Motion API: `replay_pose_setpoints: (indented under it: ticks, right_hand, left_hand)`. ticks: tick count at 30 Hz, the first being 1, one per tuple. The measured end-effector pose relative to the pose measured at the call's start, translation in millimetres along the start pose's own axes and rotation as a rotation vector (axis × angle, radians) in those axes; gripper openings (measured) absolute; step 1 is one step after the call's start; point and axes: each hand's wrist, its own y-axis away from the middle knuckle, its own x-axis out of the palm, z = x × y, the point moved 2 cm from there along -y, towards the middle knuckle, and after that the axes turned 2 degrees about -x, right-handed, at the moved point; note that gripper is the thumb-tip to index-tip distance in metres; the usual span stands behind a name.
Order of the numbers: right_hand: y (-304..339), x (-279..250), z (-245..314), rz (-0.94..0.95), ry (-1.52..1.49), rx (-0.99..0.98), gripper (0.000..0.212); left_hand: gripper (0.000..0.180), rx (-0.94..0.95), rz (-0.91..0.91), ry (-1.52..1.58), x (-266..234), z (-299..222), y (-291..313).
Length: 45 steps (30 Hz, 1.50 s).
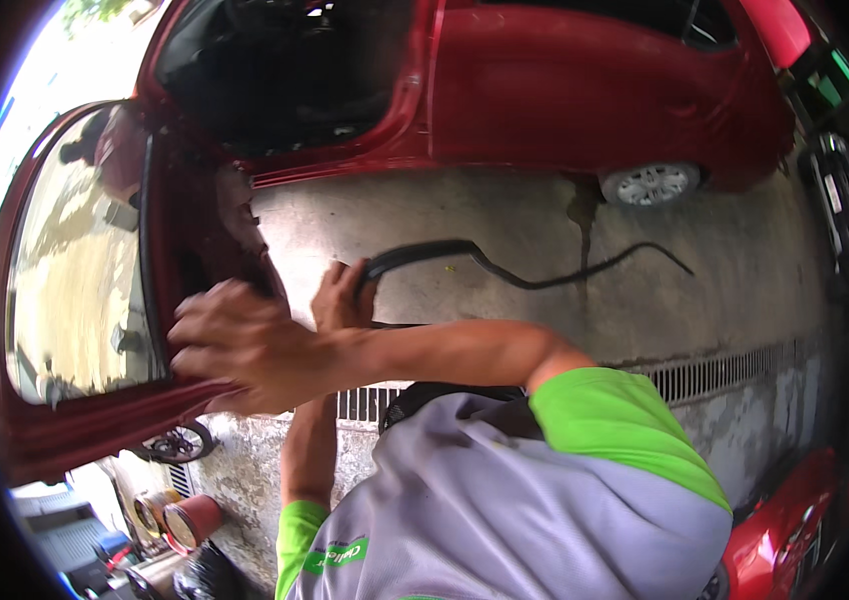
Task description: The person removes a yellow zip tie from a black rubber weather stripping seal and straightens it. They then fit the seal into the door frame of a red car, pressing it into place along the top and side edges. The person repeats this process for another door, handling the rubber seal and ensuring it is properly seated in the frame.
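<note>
And the left hand [340, 297] is doing the gripping here, its fingers curling around one part of a long black strip [520, 283]. From that grip the strip is running away to the person's right: it is arching up just beside the fingers, dipping, then rising again and thinning toward a tip well apart from the hand. It is showing against the concrete floor [505, 220], though whether it is hanging clear or touching down, I cannot tell. A short dark length is also peeking out just below that hand, above the other forearm; whether it is belonging to the same strip is unclear.

Now the right hand [245, 345]: its arm is stretching across the body, crossing in front of the left wrist, and the hand is showing blurred, fingers spreading, nothing visible in its grasp. It is sitting to the left of the strip, right by the open red door [95, 440] and its window [85, 280]; contact is impossible to judge.

Beyond, the dark red car [515, 90] is standing side-on, its silver wheel [653, 185] resting past the strip's thin end. A drain grate [715, 375] is running along nearer the person.
</note>
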Motion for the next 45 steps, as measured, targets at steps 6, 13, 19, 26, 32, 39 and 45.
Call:
replay_pose_setpoints:
  ticks: [6, 13, 19, 26, 32, 39, 45]
  right_hand:
    - [170.9, -208.0, -75.0, -0.227, 0.733, 0.691, 0.062]
    - [381.4, -353.1, -114.2, -0.196, 0.806, 1.056, 0.024]
    - [403.8, -452.7, -120.2, -0.506, 0.69, 1.337, 0.045]
    - [261.3, -549.2, -86.1, -0.627, 0.891, 1.07, 0.046]
    - [191.9, -565.6, -44.0, -0.627, 0.993, 1.032, 0.047]
    - [109.0, -539.9, 6.2, -0.584, 0.991, 0.898, 0.042]
    - [22.5, -501.7, 31.7, -0.631, 0.991, 0.758, 0.04]
  left_hand:
    - [0.029, 0.253, -0.078, 0.065, -28.6, -44.5, -85.9]
    - [0.028, -0.123, -0.343, 0.274, -117.7, -100.6, -175.1]
    - [0.033, -0.023, -0.58, 0.077, -219.5, -51.8, -250.1]
    - [0.039, -0.003, -0.473, 0.069, -174.1, -69.3, -289.0]
    - [0.044, -0.04, -0.515, 0.195, -162.5, -83.4, -285.1]
    - [0.043, 0.024, -0.449, 0.281, -133.0, -107.8, -284.5]
    - [0.042, 0.049, -0.341, 0.427, -114.6, -137.9, -278.2]
